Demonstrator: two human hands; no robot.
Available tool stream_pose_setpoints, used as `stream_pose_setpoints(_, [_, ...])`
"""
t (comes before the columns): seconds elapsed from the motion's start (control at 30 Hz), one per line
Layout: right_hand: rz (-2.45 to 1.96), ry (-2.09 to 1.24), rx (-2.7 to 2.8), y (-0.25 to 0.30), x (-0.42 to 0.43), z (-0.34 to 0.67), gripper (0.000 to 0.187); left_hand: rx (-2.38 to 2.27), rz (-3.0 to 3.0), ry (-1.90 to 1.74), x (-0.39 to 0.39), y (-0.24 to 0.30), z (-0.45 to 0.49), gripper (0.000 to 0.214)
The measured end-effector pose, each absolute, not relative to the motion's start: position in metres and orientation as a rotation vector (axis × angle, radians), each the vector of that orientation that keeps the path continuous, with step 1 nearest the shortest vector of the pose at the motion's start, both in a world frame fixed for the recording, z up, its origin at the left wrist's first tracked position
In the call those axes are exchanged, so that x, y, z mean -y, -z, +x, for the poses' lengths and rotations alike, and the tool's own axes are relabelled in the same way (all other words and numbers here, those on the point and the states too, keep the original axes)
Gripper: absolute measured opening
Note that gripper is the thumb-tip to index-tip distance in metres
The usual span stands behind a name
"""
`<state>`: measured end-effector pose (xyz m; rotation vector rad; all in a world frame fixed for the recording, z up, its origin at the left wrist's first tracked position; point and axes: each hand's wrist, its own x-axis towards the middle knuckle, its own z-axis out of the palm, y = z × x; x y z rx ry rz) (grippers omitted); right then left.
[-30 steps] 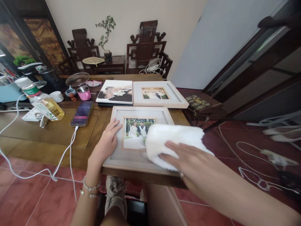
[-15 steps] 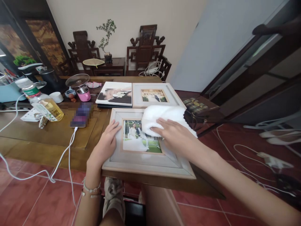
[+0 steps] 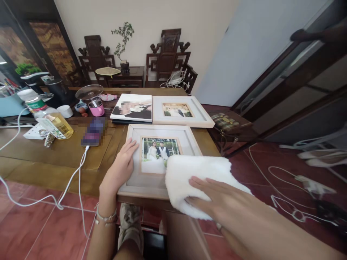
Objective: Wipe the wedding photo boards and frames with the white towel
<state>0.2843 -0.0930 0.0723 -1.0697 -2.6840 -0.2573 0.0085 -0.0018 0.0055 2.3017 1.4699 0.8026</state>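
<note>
A pale framed wedding photo [image 3: 141,133] lies flat at the near edge of the wooden table [image 3: 54,155]. My left hand [image 3: 120,168] rests flat on the frame's left border, fingers stretched out. My right hand [image 3: 214,196] presses flat, fingers extended, on a fluffy white cloth [image 3: 195,175] that covers the frame's near right corner and hangs over the table edge.
A second framed photo [image 3: 181,112] and a photo album [image 3: 132,107] lie farther back. To the left are a phone [image 3: 94,131] on a white cable [image 3: 73,180], an oil bottle [image 3: 52,121], a pink cup [image 3: 97,107] and a small fan [image 3: 89,91]. Carved chairs stand behind.
My right hand has dragged the white cloth from the frame's far right corner down to its near right corner, uncovering the photo's top. The left hand has stayed put.
</note>
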Motion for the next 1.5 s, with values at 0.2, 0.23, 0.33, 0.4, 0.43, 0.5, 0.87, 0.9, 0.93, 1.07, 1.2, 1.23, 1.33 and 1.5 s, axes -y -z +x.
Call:
stream_pose_setpoints(0.2, [-1.237, 0.317, 2.775, -0.061, 0.039, 0.289, 0.061, -1.477, 2.284, -0.856, 0.004, -0.005, 0.009, 0.049])
stream_pose_setpoints(0.23, [-1.306, 0.315, 2.773, -0.058, 0.027, 0.289, 0.061, -1.472, 2.281, -0.872, 0.004, -0.005, 0.009, 0.049])
stream_pose_setpoints(0.33, [-1.447, 0.316, 2.722, -0.049, -0.007, 0.286, 0.058, -1.457, 2.274, -0.904, 0.005, -0.005, 0.010, 0.047])
stream_pose_setpoints(0.4, [-1.454, 0.330, 2.693, -0.043, -0.024, 0.283, 0.057, -1.455, 2.268, -0.904, 0.005, -0.005, 0.010, 0.047])
stream_pose_setpoints(0.43, [-1.442, 0.336, 2.685, -0.040, -0.030, 0.281, 0.057, -1.455, 2.264, -0.906, 0.004, -0.005, 0.010, 0.047])
stream_pose_setpoints(0.5, [-1.417, 0.346, 2.680, -0.036, -0.035, 0.279, 0.056, -1.453, 2.253, -0.919, 0.004, -0.005, 0.010, 0.047])
stream_pose_setpoints(0.87, [-0.990, 0.137, 2.794, -0.061, 0.074, 0.284, 0.064, -1.443, 2.260, -0.954, 0.001, 0.000, 0.010, 0.046])
stream_pose_setpoints(0.9, [-0.965, 0.097, 2.788, -0.063, 0.084, 0.283, 0.062, -1.443, 2.263, -0.952, 0.000, 0.000, 0.010, 0.046])
stream_pose_setpoints(0.93, [-0.958, 0.062, 2.786, -0.063, 0.091, 0.280, 0.060, -1.443, 2.265, -0.951, 0.000, 0.000, 0.010, 0.046])
stream_pose_setpoints(1.07, [-1.009, 0.055, 2.749, -0.056, 0.092, 0.273, 0.062, -1.441, 2.267, -0.947, 0.001, -0.002, 0.010, 0.045])
stream_pose_setpoints(1.2, [-1.132, 0.213, 2.680, -0.037, 0.053, 0.274, 0.062, -1.434, 2.258, -0.932, 0.003, -0.005, 0.010, 0.044])
stream_pose_setpoints(1.23, [-1.173, 0.251, 2.659, -0.032, 0.040, 0.275, 0.061, -1.434, 2.256, -0.926, 0.003, -0.005, 0.010, 0.044])
stream_pose_setpoints(1.33, [-1.315, 0.333, 2.576, -0.022, 0.002, 0.275, 0.059, -1.420, 2.257, -0.922, 0.003, -0.006, 0.010, 0.044])
stream_pose_setpoints(1.5, [-1.439, 0.368, 2.544, -0.022, -0.034, 0.268, 0.057, -1.404, 2.258, -0.936, 0.003, -0.006, 0.009, 0.044])
